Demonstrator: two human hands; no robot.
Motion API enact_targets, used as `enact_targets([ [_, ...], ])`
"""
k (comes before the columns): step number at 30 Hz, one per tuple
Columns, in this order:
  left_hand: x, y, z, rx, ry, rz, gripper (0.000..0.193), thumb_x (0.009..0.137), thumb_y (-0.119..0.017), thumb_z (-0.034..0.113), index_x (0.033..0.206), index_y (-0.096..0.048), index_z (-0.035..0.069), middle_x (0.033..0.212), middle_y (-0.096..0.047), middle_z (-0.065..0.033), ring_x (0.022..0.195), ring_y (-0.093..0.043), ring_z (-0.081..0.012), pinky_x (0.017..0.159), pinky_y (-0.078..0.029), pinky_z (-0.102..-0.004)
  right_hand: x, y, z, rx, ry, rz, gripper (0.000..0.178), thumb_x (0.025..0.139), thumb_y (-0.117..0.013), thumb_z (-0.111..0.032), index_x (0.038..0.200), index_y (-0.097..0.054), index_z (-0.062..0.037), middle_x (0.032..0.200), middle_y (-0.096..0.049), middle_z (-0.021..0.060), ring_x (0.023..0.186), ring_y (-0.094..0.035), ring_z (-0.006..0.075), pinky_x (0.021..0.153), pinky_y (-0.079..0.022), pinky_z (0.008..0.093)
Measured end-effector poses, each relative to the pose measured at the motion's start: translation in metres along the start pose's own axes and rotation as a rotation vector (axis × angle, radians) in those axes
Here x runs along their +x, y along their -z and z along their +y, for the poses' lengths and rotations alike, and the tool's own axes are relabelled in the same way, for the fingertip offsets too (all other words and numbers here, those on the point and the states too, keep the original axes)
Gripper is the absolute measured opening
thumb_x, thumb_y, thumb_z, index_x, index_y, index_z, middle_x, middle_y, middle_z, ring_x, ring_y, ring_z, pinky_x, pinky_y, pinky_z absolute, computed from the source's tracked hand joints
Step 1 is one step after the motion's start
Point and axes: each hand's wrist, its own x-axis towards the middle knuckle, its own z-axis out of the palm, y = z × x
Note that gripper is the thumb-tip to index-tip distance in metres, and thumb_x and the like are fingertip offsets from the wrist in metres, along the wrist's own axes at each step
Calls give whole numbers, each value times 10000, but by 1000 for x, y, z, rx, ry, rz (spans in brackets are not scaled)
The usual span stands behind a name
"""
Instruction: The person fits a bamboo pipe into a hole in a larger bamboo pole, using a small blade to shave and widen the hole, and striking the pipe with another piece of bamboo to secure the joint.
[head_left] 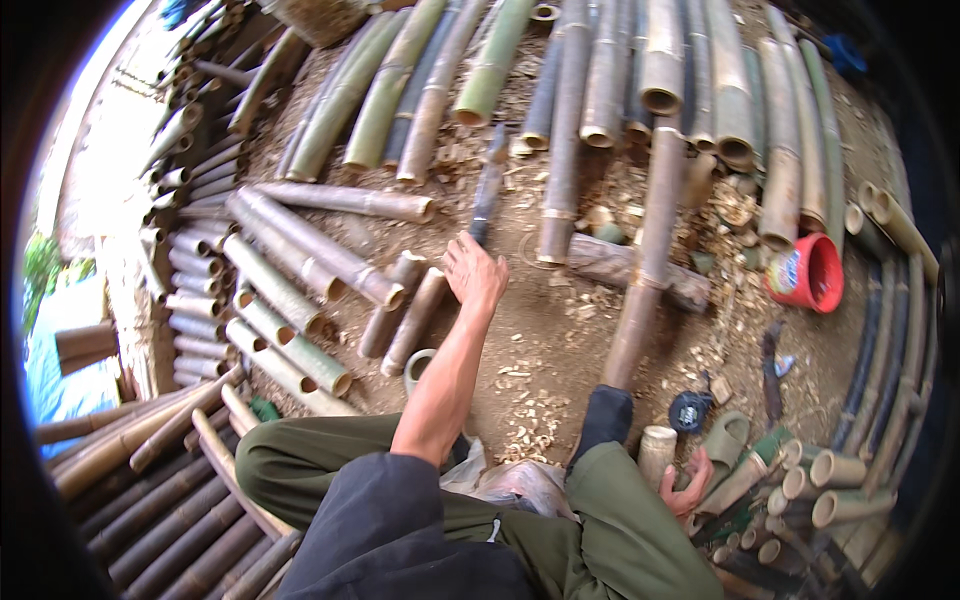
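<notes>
My left hand (475,270) is stretched forward over the dirt, its fingers closed at the near end of a long dark knife (487,190) that points away from me. The hand covers part of its handle. Low on the right, my right hand (690,485) shows past my knee with its fingers apart and nothing seen in them. It is near a short bamboo piece (656,452) and a green sandal (727,440). A long bamboo pole (655,220) runs from the far row toward my right foot, crossing over a short log (610,262).
Bamboo poles (490,65) lie in a row at the far side. Cut bamboo tubes (280,285) are spread on the left, and more bamboo pieces (838,468) are bunched at the right. A red bucket (822,272) lies tipped at the right. Shavings (520,430) litter the ground.
</notes>
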Motion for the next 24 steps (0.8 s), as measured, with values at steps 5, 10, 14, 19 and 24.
enact_targets([
  [5,37,34,-1,-36,10,-757,410,868,-592,310,1121,-577,-13,1074,-672,-199,946,-677,-348,802,-530,-478,106,-65,-105,408,58,-272,565,885,-640,-109,1387,-429,41,1183,-559,179,1037,-590,282,891,-491,379],
  [10,-80,85,49,-684,-36,-456,423,920,-553,357,1108,-545,-22,852,-627,-211,784,-647,-346,738,-529,-462,186,-146,-174,1165,-577,-838,574,951,-616,-340,1365,-448,19,1140,-619,154,1047,-607,212,911,-493,346],
  [14,-112,108,-6,-848,-388,-194,417,864,-694,304,1109,-556,-4,1135,-526,-202,1102,-511,-351,940,-426,-463,173,-143,-207,1211,-439,-660,339,905,-671,-144,1172,-502,-22,939,-648,123,727,-670,209,609,-589,330],
  [19,-85,60,-145,-92,262,-90,531,796,-703,212,1243,-511,-3,1252,-505,-212,1199,-479,-354,1033,-401,-459,143,-75,-129,753,-322,-283,388,907,-658,-98,1243,-493,5,762,-550,31,545,-537,115,469,-451,257],
  [24,-78,43,-234,-163,281,-548,637,695,-753,221,1261,-553,9,1293,-548,-240,1210,-528,-375,1028,-444,-474,100,-18,-29,326,-326,-66,249,934,-628,-97,1153,-544,-12,747,-589,45,510,-546,108,460,-471,261],
])
